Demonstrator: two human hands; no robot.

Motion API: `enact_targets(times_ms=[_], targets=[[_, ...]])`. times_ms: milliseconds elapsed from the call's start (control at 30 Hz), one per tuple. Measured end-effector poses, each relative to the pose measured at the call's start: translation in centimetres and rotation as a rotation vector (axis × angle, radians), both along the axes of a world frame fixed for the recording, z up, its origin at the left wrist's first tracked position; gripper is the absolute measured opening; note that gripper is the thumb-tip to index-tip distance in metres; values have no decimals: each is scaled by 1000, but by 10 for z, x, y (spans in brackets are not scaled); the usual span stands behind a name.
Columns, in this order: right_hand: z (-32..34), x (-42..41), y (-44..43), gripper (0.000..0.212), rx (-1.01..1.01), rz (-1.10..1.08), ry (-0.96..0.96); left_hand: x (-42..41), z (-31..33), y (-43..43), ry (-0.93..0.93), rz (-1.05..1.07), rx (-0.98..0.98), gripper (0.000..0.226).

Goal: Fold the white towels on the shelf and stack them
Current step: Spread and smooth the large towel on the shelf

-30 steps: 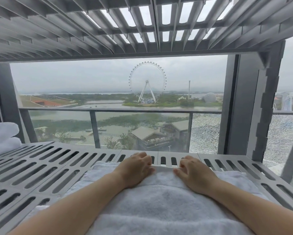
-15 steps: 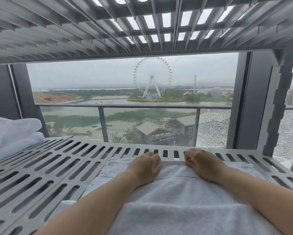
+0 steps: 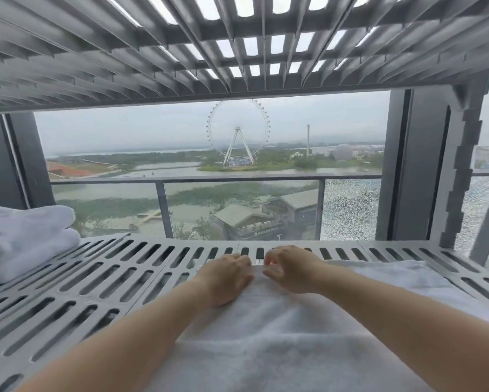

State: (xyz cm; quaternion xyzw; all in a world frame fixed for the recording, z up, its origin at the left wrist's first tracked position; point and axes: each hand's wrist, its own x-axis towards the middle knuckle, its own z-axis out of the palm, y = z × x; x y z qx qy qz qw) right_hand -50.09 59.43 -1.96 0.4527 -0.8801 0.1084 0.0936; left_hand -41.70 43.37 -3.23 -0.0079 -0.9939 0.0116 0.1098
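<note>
A white towel [image 3: 280,343] lies spread on the grey slotted shelf [image 3: 102,281], reaching from the lower edge of the view to near the shelf's back. My left hand [image 3: 226,278] and my right hand [image 3: 290,271] sit side by side on the towel's far edge, fingers curled and pinching the cloth. Only a narrow gap separates the two hands. At the far left of the shelf rests a stack of folded white towels [image 3: 22,239].
Another slotted shelf [image 3: 237,49] hangs close overhead. A grey notched upright [image 3: 461,176] stands at the right rear corner. Behind the shelf is a window with a glass balcony railing [image 3: 237,179].
Both hands have slid closer together along the towel's far edge and curled from flat to pinching. The camera has shifted right, so more of the folded stack shows.
</note>
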Motion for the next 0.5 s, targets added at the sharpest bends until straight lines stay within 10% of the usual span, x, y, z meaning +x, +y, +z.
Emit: enact_targets(times_ms=[500], targets=[[-25,-5,-48,18,-241,83,-123,-5,-12,-63,117,-149,186,25]])
